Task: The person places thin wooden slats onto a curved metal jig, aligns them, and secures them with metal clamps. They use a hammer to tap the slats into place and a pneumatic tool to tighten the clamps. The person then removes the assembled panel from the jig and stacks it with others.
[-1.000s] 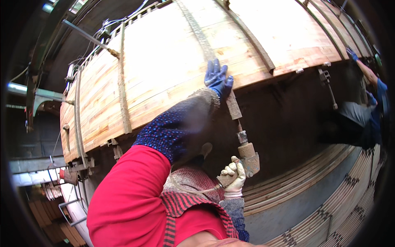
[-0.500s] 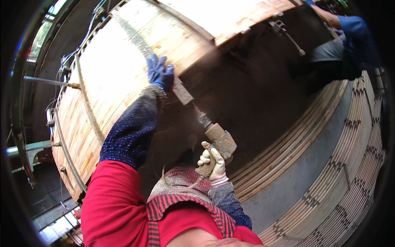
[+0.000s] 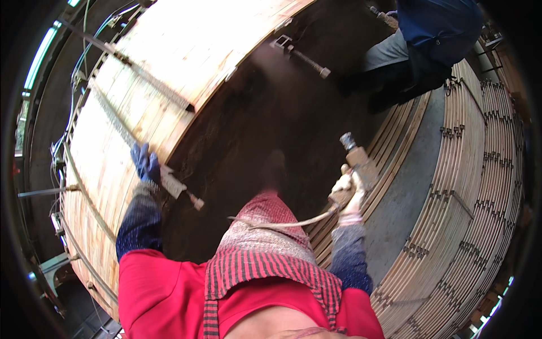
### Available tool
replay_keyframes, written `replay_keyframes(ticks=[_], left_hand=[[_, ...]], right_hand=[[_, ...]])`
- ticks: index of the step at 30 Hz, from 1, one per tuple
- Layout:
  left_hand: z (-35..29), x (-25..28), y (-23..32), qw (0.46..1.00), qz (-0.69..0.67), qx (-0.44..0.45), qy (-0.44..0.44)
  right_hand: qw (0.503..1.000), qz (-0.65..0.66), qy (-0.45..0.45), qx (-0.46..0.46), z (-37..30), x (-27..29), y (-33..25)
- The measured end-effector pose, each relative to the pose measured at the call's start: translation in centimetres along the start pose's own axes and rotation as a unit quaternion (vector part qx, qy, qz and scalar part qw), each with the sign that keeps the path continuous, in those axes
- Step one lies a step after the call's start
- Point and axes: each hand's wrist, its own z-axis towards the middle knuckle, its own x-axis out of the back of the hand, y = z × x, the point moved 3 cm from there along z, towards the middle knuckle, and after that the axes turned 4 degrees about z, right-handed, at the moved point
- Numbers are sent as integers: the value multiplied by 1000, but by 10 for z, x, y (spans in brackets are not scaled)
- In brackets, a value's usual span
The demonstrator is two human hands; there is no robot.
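My left hand [image 3: 146, 165], in a blue glove, rests with fingers stretched out on a dusty clamp bar [image 3: 116, 116] at the edge of a wide wooden panel [image 3: 132, 90]. Below this hand, the clamp's end block [image 3: 172, 183] and its screw head [image 3: 196, 201] stick out past the panel. In a pale glove, my right hand [image 3: 351, 191] is wrapped round the grip of an air impact wrench [image 3: 362, 165], and a thin hose [image 3: 288, 224] runs off to the left. The wrench's socket [image 3: 347, 141] points up and away, apart from the clamp screw.
A co-worker [image 3: 435, 34] in dark blue stands at the far right, with another wrench-like tool [image 3: 385, 18] nearby. More clamps, one with a long threaded screw [image 3: 307, 61], cross the panel. Long stacked wooden strips [image 3: 440, 226] fill the right side.
The wrench has come off the clamp screw and moved right with my right hand. My left hand stays at the clamp but appears farther left and lower as the view shifted.
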Motion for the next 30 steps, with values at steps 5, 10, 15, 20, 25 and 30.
replay_keyframes(ticks=[5, 10, 15, 20, 25, 30], left_hand=[[7, 8, 32, 992, 75, 70, -69], [45, -29, 107, 993, 100, 62, 14], [173, -90, 296, 995, -101, -7, -10], [224, -146, 329, 979, -74, 139, -126], [206, -171, 322, 971, 73, 134, -184], [207, -171, 328, 958, 110, 136, -227]], right_hand=[[990, -131, -38, -38, 130, -105, -52], [968, -2, -72, -242, 163, -116, -49], [933, 124, -100, -321, 184, -111, -76], [962, -69, -79, -250, 184, -116, -73], [951, -200, -47, -231, 189, -121, -88], [960, -57, -42, -270, 185, -123, -87]])
